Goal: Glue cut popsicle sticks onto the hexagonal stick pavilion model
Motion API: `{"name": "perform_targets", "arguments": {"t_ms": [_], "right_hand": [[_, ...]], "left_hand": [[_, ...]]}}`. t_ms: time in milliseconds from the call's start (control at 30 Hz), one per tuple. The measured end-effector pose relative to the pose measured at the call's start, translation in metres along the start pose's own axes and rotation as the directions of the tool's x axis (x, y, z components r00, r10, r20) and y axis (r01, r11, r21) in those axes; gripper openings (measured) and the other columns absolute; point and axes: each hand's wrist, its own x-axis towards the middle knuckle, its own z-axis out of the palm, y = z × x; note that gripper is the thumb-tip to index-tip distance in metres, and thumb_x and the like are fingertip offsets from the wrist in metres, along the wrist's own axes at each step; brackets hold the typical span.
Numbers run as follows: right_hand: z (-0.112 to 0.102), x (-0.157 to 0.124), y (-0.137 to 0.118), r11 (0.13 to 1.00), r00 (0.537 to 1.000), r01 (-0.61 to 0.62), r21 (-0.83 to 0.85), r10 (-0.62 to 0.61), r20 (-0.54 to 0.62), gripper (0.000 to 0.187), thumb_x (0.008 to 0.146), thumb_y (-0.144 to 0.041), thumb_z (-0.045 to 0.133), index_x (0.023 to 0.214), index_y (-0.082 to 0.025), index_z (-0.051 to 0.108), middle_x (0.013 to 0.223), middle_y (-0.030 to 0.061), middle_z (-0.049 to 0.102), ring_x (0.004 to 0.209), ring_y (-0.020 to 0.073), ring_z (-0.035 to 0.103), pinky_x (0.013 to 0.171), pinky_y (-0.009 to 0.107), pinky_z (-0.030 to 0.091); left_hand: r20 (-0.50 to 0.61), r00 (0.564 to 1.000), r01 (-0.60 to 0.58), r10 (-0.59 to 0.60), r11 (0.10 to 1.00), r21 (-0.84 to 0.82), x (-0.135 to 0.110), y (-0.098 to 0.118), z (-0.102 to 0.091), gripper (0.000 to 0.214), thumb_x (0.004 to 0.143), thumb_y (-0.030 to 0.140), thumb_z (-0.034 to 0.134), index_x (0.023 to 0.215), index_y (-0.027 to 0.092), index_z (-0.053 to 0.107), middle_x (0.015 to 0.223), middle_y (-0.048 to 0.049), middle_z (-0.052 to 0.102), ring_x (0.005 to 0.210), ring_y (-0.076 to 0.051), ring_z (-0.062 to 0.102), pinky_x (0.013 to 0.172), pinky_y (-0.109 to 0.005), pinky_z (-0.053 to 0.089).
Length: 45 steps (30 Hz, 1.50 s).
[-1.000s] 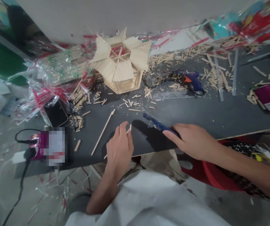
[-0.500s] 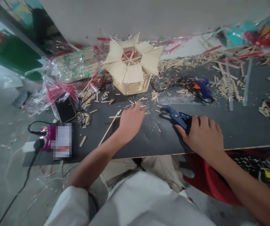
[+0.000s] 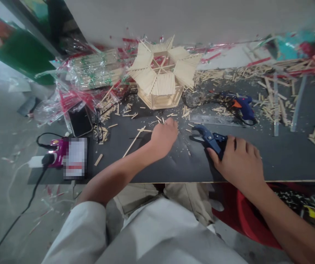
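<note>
My right hand grips the handles of blue-handled cutting shears, which rest on a dark work board with the jaws pointing left. My left hand sits on the board with its fingers bunched among small wooden stick pieces. Whether those fingers pinch a piece is hidden. A long thin wooden stick lies just left of that hand. Beyond both hands stands a hexagonal pavilion model of glued craft sticks.
A blue-and-orange glue gun and a clear ruler lie behind the shears. Stick offcuts are scattered across the board. At left are a phone, glasses, a plastic-wrapped stick bundle and a corded magenta device.
My left hand has moved forward from the board's front edge to the small pieces. The shears have turned and now point left in my right hand. The whole view has shifted slightly.
</note>
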Motion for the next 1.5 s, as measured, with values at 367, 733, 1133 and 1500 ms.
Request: {"name": "perform_targets", "arguments": {"t_ms": [367,733,1133,1500], "right_hand": [[-0.021,0.042,0.014,0.522,0.997,0.041,0.852,-0.076,-0.001,0.053,0.099,-0.062,0.054,0.127,-0.019,0.067,0.127,0.0182,0.071,0.119,0.0342,0.068,0.101,0.051,0.053],[-0.054,0.108,-0.046,-0.381,0.998,0.003,0.925,-0.052,-0.025,0.044,0.084,-0.064,0.081,0.087,-0.023,0.065,0.075,-0.0007,0.066,0.067,0.0130,0.061,0.068,0.029,0.053],[-0.061,0.130,-0.043,-0.388,0.984,-0.083,0.918,-0.176,0.015,0.055,0.079,-0.076,0.078,0.082,-0.023,0.063,0.068,-0.0015,0.057,0.060,0.0123,0.050,0.056,0.028,0.044],[-0.025,0.146,0.018,0.762,0.957,-0.175,0.624,0.281,-0.074,0.056,0.101,-0.045,0.061,0.134,0.001,0.059,0.138,0.0331,0.053,0.126,0.0385,0.056,0.103,0.047,0.042]], "left_hand": [[-0.231,0.949,-0.294,0.216,0.871,-0.394,0.003,-0.037,-0.049,0.035,0.101,0.008,0.038,0.133,0.016,0.051,0.110,-0.0129,0.071,0.091,-0.026,0.071,0.080,-0.036,0.052],[-0.385,0.905,-0.392,0.180,0.703,-0.594,0.003,-0.054,-0.048,0.017,0.104,0.022,0.042,0.120,0.022,0.045,0.111,-0.0088,0.070,0.094,-0.022,0.068,0.085,-0.035,0.052],[-0.472,0.874,-0.382,0.118,0.768,-0.515,0.010,-0.064,-0.049,0.053,0.091,0.032,0.076,0.136,0.019,0.052,0.111,-0.0058,0.076,0.095,-0.022,0.075,0.083,-0.030,0.051],[-0.489,0.856,-0.104,-0.164,0.873,-0.476,-0.005,-0.103,-0.060,0.046,0.091,0.041,0.076,0.130,0.020,0.064,0.080,-0.0003,0.073,0.080,-0.020,0.071,0.086,-0.034,0.052]]}}
